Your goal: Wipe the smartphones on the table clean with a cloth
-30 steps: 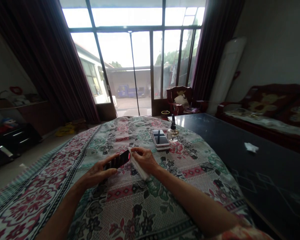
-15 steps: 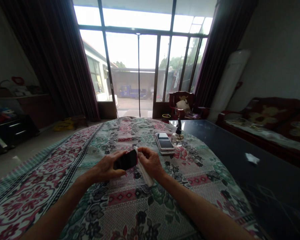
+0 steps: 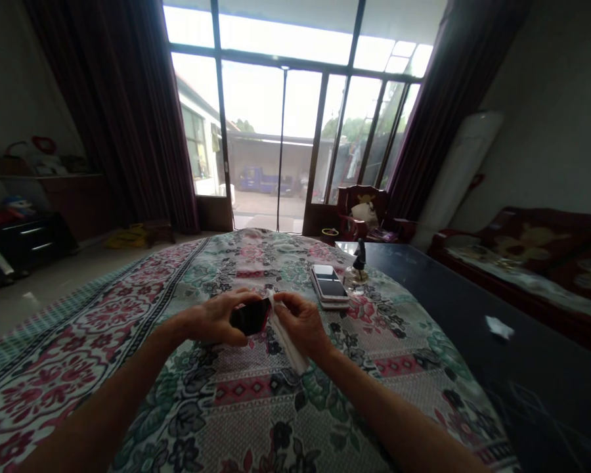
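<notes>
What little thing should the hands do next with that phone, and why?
Perhaps rub the white cloth gently along the end of the dark phone: the left hand holds the phone, and the right hand pinches the cloth right at that end.

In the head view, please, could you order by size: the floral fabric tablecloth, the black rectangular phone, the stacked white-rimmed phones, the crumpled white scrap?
Floral fabric tablecloth
Stacked white-rimmed phones and black rectangular phone: unsure which, since the left hand partly covers the latter
Crumpled white scrap
</notes>
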Tool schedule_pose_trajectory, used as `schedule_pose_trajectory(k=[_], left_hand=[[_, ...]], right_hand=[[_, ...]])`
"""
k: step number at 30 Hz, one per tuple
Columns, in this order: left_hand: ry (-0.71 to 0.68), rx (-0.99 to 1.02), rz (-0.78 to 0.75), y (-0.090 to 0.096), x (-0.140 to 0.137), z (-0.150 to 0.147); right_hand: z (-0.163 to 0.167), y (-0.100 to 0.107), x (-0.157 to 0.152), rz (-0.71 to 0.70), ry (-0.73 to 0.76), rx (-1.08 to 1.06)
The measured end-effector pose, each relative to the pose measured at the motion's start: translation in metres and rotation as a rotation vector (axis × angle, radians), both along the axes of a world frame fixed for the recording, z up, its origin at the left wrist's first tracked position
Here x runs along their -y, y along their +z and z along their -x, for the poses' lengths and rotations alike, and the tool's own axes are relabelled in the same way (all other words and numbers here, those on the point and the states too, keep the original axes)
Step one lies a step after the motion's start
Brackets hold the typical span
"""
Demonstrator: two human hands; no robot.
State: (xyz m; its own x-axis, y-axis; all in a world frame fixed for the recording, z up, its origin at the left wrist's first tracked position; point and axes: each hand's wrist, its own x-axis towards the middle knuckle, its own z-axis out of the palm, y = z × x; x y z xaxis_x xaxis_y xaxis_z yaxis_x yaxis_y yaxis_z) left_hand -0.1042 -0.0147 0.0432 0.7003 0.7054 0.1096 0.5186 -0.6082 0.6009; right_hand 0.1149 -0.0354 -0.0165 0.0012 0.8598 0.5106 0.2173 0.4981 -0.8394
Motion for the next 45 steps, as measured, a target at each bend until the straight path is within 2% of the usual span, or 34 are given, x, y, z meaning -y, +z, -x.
schedule_pose_trajectory(k=[4,8,15,21,30,35,40,45], left_hand=[[-0.049,0.108,0.092,-0.004,-0.004,0.016],[-0.094,0.145,0.155,-0.002,-0.005,0.018],[-0.072,0.204,0.243,-0.003,-0.007,0.023],[-0.053,0.228,0.274,-0.002,-0.008,0.026],[-0.072,0.24,0.283,-0.007,-0.012,0.028],[-0.065,0.291,0.318,-0.008,-0.015,0.032],[0.02,0.321,0.362,-0.001,-0.011,0.033],[-0.044,0.346,0.354,0.001,-0.012,0.035]], right_hand=[[0.006,0.01,0.008,-0.063,0.026,0.03],[0.01,0.015,0.016,-0.139,0.026,0.046],[0.018,0.019,0.03,-0.241,0.014,0.127],[0.026,0.022,0.045,-0.377,0.082,0.197],[0.016,0.024,0.017,-0.398,-0.016,0.255],[0.027,0.03,0.024,-0.456,0.055,0.287],[0.041,0.036,0.034,-0.517,0.124,0.304],[0.041,0.04,0.016,-0.588,0.126,0.292]])
